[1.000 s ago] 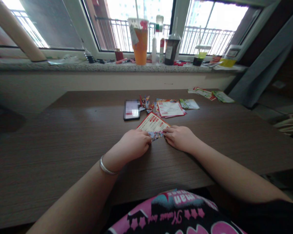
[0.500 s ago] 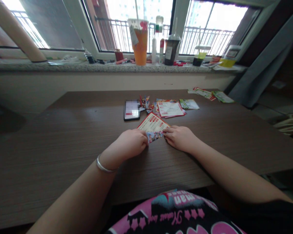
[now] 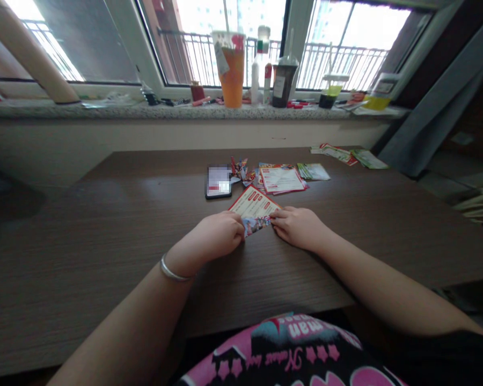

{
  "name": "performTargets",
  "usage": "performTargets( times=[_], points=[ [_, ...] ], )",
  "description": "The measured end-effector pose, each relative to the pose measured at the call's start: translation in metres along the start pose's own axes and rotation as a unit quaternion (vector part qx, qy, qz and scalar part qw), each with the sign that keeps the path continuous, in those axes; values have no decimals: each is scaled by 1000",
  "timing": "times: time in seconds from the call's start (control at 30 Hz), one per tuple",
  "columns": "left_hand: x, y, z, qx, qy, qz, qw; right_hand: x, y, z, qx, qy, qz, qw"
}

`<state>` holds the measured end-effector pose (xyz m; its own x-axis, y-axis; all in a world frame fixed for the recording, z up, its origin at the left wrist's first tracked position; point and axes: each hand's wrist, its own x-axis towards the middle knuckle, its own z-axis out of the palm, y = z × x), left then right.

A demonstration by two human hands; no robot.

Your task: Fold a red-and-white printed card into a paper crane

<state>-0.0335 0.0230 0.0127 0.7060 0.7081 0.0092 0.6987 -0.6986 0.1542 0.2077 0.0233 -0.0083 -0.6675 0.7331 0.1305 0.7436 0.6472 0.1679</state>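
A sheet of printed paper (image 3: 254, 201) with a red border lies slantwise on the table, its near edge folded up so that a colourful picture strip shows. My left hand (image 3: 222, 234) grips the left end of that fold, fingers curled and partly hidden. At the fold's right end, my right hand (image 3: 296, 226) pinches the paper between thumb and fingers. Just beyond the sheet are a phone (image 3: 218, 182) with a blurred screen, some folded colourful paper pieces (image 3: 240, 170) and a stack of similar printed sheets (image 3: 282, 178).
Green-and-white papers (image 3: 314, 171) lie right of the stack, and more papers (image 3: 338, 154) rest at the table's far right. Behind the table (image 3: 104, 225), the windowsill (image 3: 165, 111) holds an orange drink cup (image 3: 232, 78), a dark drink cup (image 3: 282, 86), bottles and small items.
The view has shifted very slightly. Both hands stay at the two ends of the folded edge, with no clear movement of the paper.
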Motion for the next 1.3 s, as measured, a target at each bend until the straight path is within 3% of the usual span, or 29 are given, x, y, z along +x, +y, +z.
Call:
performTargets(
  times=[0.23,0.43,0.57,0.8,0.97,1.1,1.3],
  points=[
    [1,0,-2,-12,-25,-11,1000,1,-1,1,9,-1,-1,1000],
    [3,-4,-1,22,-37,23,999,0,-1,2,12,1,-6,1000],
    [3,-3,3,31,2,4,999,0,0,3,19,1,-6,1000],
    [11,-2,21,56,78,57,994,2,1,4,40,14,3,999],
    [16,-1,28,59,111,81,989,5,4,12,75,54,-41,995],
    [16,3,27,53,121,86,988,8,3,14,87,67,-86,990],
    [15,2,25,29,115,83,989,9,1,8,65,50,-89,993]
  ],
)
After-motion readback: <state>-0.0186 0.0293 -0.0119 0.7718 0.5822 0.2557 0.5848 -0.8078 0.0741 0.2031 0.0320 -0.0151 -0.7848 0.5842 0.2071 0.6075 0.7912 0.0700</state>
